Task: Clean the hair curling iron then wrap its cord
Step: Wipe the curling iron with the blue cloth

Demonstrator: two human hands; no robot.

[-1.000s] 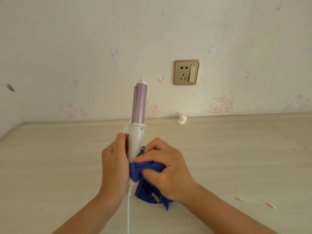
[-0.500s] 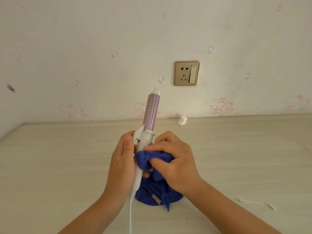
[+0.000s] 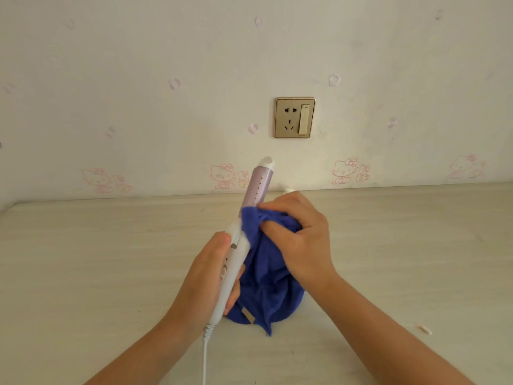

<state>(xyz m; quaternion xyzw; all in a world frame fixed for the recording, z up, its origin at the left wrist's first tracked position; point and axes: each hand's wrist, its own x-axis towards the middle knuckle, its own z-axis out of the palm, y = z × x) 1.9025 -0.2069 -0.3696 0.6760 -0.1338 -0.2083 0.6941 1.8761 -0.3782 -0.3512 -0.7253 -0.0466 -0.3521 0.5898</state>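
Observation:
The curling iron (image 3: 256, 187) has a lilac barrel with a white tip and a white handle, and it leans up and to the right over the table. My left hand (image 3: 205, 276) grips the white handle. My right hand (image 3: 298, 234) presses a blue cloth (image 3: 266, 282) around the lower part of the barrel; the rest of the cloth hangs down to the table. The white cord (image 3: 205, 354) drops from the handle's end out of the bottom of the view.
A pale wooden table (image 3: 97, 259) runs to a wall with a brass-framed socket and switch (image 3: 294, 118). A crumpled white scrap (image 3: 287, 190) lies at the back edge, partly behind my right hand. A cotton swab (image 3: 423, 328) lies at the right.
The iron has tilted further right and come lower. My right hand with the blue cloth has slid up from the handle onto the lower barrel.

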